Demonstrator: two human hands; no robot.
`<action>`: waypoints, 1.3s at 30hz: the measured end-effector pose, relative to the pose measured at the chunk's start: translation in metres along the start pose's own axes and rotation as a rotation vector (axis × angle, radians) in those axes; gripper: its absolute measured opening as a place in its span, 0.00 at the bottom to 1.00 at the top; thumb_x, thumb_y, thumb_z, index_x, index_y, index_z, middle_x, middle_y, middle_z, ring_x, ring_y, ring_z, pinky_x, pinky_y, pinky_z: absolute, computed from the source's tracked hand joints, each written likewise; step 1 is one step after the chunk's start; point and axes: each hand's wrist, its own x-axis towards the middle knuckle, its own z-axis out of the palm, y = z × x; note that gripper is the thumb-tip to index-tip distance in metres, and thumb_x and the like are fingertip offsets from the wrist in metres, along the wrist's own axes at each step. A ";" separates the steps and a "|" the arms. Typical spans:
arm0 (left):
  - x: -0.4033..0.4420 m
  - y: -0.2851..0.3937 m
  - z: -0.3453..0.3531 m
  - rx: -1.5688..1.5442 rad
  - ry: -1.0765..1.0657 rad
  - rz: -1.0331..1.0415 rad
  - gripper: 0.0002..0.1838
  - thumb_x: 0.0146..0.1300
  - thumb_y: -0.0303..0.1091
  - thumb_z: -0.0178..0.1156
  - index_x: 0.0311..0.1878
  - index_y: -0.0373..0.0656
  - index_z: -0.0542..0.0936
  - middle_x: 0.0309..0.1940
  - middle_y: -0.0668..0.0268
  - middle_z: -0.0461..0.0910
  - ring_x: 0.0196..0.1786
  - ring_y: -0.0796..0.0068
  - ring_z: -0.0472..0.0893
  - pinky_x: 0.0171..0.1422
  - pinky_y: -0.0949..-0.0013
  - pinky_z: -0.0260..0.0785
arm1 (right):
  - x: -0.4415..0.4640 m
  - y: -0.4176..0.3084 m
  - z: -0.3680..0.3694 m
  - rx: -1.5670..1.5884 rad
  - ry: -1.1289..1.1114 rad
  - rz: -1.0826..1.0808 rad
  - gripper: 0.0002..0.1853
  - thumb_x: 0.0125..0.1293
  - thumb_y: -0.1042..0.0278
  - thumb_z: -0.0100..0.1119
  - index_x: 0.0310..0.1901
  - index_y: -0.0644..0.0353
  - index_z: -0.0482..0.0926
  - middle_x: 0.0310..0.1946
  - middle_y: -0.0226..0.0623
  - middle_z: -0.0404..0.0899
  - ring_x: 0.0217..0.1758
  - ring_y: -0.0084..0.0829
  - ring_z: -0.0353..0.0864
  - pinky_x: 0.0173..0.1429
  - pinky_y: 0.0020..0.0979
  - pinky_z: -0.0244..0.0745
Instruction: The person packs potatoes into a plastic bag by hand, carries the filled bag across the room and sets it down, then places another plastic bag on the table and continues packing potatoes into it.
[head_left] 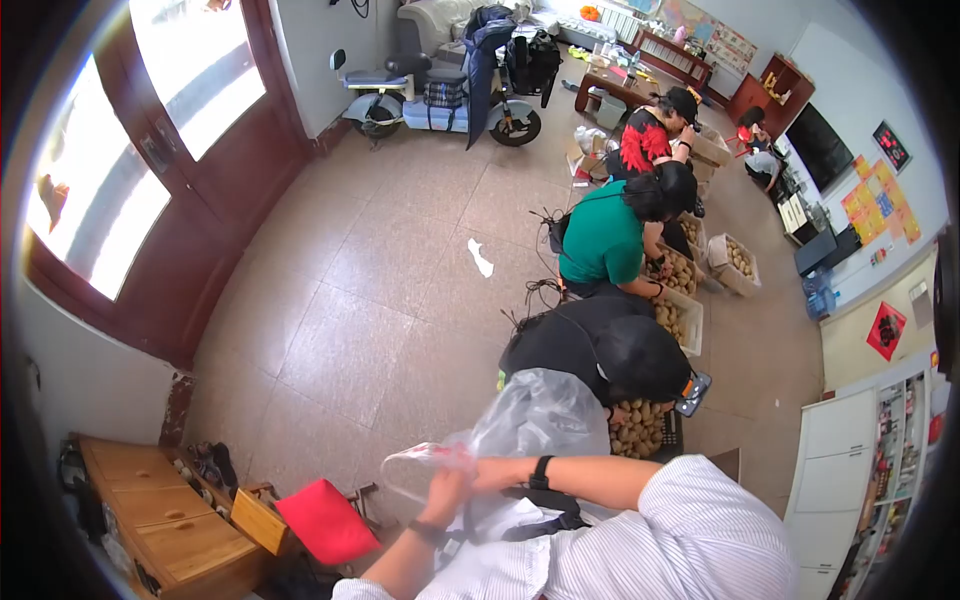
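Observation:
A clear plastic bag (545,410) hangs loosely in front of my body, with what looks like red print on its left end. My left hand (447,497) is closed on the gathered plastic from below. Beside it my right hand (488,474), with a black band on the wrist, grips the plastic too. The fingers of both hands are partly hidden by the film and blur. Just beyond the bag, a person in black (560,335) bends over a dark crate of potatoes (638,432), one hand among them.
Several people sit in a row beside potato crates, including a person in green (605,235). A red cushion (325,520) and wooden cabinet (165,510) stand at lower left. An electric scooter (435,100) is parked at the back; white paper (480,258) lies on the floor.

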 end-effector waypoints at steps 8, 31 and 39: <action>0.013 0.029 -0.076 -0.350 0.147 0.072 0.16 0.68 0.38 0.50 0.53 0.39 0.71 0.48 0.60 0.77 0.47 0.65 0.80 0.46 0.58 0.79 | 0.085 -0.109 -0.039 -0.015 -0.042 -0.175 0.20 0.52 0.63 0.62 0.48 0.56 0.82 0.36 0.36 0.85 0.40 0.30 0.81 0.46 0.33 0.76; 0.226 0.300 -0.280 -0.377 0.353 0.170 0.12 0.70 0.34 0.55 0.48 0.36 0.76 0.38 0.55 0.82 0.38 0.60 0.85 0.43 0.61 0.81 | 0.200 -0.157 -0.459 -0.796 0.704 0.251 0.14 0.61 0.59 0.59 0.40 0.59 0.86 0.46 0.48 0.83 0.51 0.46 0.84 0.55 0.44 0.78; 0.296 0.191 -0.417 1.202 0.125 -0.068 0.17 0.63 0.46 0.61 0.50 0.47 0.82 0.43 0.55 0.85 0.40 0.59 0.86 0.46 0.57 0.78 | 0.226 -0.149 -0.555 -0.646 0.867 0.393 0.12 0.58 0.61 0.57 0.30 0.57 0.86 0.31 0.50 0.85 0.35 0.47 0.86 0.40 0.48 0.81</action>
